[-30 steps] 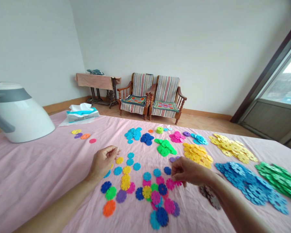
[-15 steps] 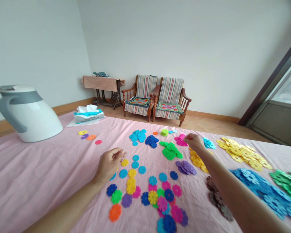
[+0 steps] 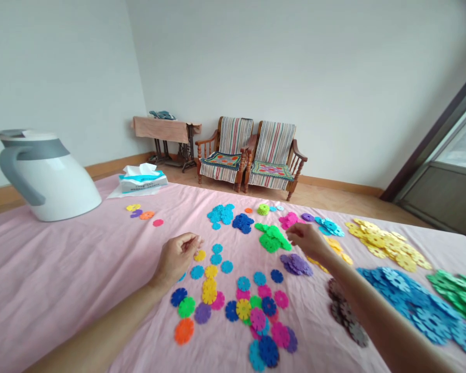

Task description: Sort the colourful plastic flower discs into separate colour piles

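Observation:
My left hand (image 3: 178, 255) is closed in a pinch just above the cloth, beside a small yellow notched disc (image 3: 200, 255). Whatever its fingertips hold, if anything, is too small to make out. Over on the right, my right hand (image 3: 307, 238) is also closed, fingertips together at the right edge of the green disc pile (image 3: 272, 237). What may be between them is hidden. Pink discs (image 3: 289, 220) lie just behind that hand, purple discs (image 3: 296, 264) in front of it. Between my forearms, light blue discs (image 3: 197, 272), yellow discs (image 3: 209, 291) and other colours lie arranged, some overlapping.
A white and grey jug (image 3: 58, 176) stands at the left, with a tissue box (image 3: 143, 181) behind it. Larger heaps of yellow (image 3: 388, 243), blue (image 3: 423, 305) and green discs (image 3: 460, 295) cover the right side. Two wooden chairs (image 3: 277, 155) stand beyond the pink cloth (image 3: 81, 290).
My right hand has moved from the pink pile towards me and slightly left, to the green pile's edge. A purple disc behind it now shows. My left hand stays nearly in place.

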Motion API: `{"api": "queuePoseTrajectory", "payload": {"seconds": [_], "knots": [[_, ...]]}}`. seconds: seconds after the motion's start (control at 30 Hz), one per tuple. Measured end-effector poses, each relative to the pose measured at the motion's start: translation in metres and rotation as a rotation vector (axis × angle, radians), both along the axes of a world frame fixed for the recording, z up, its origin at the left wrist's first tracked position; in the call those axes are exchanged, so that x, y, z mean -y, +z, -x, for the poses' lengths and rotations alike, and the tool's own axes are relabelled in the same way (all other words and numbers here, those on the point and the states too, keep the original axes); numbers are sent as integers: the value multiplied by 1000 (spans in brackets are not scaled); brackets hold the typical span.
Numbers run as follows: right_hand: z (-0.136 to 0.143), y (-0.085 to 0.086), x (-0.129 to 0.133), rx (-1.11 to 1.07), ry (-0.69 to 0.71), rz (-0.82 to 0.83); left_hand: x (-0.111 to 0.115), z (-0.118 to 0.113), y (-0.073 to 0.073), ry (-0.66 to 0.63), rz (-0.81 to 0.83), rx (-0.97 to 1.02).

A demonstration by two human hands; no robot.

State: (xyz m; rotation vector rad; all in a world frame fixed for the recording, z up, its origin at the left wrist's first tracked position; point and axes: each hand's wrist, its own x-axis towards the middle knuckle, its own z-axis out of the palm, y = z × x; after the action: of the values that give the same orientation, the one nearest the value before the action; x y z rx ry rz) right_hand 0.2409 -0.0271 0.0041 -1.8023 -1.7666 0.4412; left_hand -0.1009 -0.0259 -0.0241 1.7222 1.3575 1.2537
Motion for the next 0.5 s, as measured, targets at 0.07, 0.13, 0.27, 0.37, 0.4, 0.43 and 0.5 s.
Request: {"api": "queuePoseTrajectory", "payload": {"seconds": [0.07, 0.13, 0.27, 0.37, 0.4, 0.43, 0.5], "knots": [[17, 6, 27, -1, 151, 72, 0, -1, 0, 2, -5, -3], [35, 10, 54, -4, 340, 174, 0, -1, 0, -2, -6, -9], [63, 7, 87, 166, 340, 167, 1, -2, -1, -11, -3, -23], [69, 4, 95, 290, 264, 152, 1, -1, -2, -14, -1, -31], [69, 5, 96, 296, 263, 173, 1, -1, -2, -16, 0, -28], [69, 6, 97, 286, 266, 200, 1, 0, -2, -18, 2, -20], [67, 11, 99, 242, 287, 252, 1, 0, -2, -25, 5, 0]]}}
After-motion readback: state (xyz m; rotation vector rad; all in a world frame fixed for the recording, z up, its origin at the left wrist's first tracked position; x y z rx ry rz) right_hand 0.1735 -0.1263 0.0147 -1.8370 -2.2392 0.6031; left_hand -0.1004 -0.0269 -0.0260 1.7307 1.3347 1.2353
